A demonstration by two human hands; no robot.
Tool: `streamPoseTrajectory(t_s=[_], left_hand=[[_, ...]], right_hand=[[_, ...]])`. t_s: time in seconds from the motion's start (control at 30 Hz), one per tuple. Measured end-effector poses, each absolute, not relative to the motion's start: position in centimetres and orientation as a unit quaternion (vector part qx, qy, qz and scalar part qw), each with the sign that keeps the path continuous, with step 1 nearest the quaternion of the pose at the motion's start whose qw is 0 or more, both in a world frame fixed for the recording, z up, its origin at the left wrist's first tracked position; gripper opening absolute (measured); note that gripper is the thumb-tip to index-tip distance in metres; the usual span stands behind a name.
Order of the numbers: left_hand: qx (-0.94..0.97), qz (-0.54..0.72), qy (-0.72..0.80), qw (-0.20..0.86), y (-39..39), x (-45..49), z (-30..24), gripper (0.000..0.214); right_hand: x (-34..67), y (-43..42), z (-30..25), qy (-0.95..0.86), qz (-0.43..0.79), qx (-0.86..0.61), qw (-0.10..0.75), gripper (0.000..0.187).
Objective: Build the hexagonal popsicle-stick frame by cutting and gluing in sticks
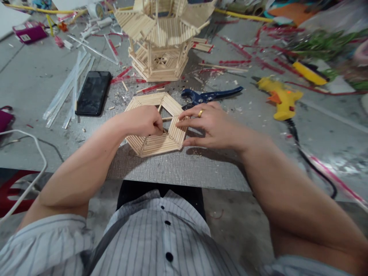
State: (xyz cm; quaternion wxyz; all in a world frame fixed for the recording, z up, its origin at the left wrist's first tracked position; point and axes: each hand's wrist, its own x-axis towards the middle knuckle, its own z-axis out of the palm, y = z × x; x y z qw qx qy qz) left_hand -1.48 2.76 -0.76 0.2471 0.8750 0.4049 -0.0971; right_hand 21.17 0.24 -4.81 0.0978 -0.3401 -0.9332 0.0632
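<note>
A hexagonal frame of thin wooden sticks [161, 145] lies flat on the table, with a few sticks crossing its central opening. My left hand [145, 120] reaches over its left side, fingers curled into a pinch at the opening; what they hold is hidden. From the right, my right hand [207, 126], with a gold ring on one finger, grips the frame's right rim between bent fingers and thumb. Just beyond the frame are blue-handled cutters [212, 94], partly behind the right hand.
A stick-built pavilion model [161, 46] stands behind the frame. Left are a black phone [93, 93] and clear glue sticks [64, 86]. A yellow glue gun [278, 97] with its black cord [304, 153] lies right. Red plastic strips and stick scraps litter the grey table [172, 170].
</note>
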Motion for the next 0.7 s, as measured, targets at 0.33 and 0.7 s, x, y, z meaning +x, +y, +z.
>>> streamPoseTrajectory(t_s=[0.33,0.7], left_hand=[[0.874,-0.108,0.408,0.24,2.68,-1.35,-0.49,0.022],[0.876,-0.111,0.406,0.235,2.64,-1.21,-0.32,0.022]], right_hand=[[21.07,0.28,-4.56,-0.932,0.072,-0.342,0.093,0.051],[21.07,0.32,-4.65,-0.933,0.072,-0.341,0.092,0.051]])
